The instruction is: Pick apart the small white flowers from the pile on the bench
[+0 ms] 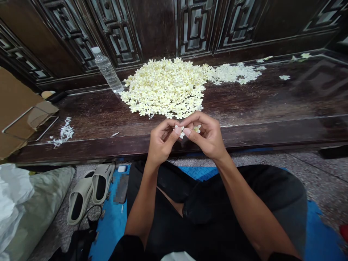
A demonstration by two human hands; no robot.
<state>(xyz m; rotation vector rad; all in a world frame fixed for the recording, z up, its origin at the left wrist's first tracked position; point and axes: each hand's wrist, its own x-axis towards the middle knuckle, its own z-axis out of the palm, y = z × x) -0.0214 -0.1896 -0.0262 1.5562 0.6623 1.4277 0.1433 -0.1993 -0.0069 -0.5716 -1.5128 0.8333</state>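
My left hand [162,140] and my right hand [208,135] meet at the front edge of a dark wooden ledge [244,105]. Thumbs and index fingers of both pinch a small white flower [182,134] between them. A second, yellowish flower [197,128] sits in the curled fingers of my right hand. Just beyond my fingertips rises a big heap of pale yellow flowers [165,87]. A flatter patch of whiter flowers [233,73] joins it on the right. Thin white slivers [65,132] lie in a small pile at the left.
A clear plastic bottle [108,72] stands left of the heap, against the carved wooden panel [157,29]. A cardboard box [19,108] with a wire frame is far left. On the floor are slippers [102,181], a phone [121,188], a bag [40,203] and a blue mat [108,224].
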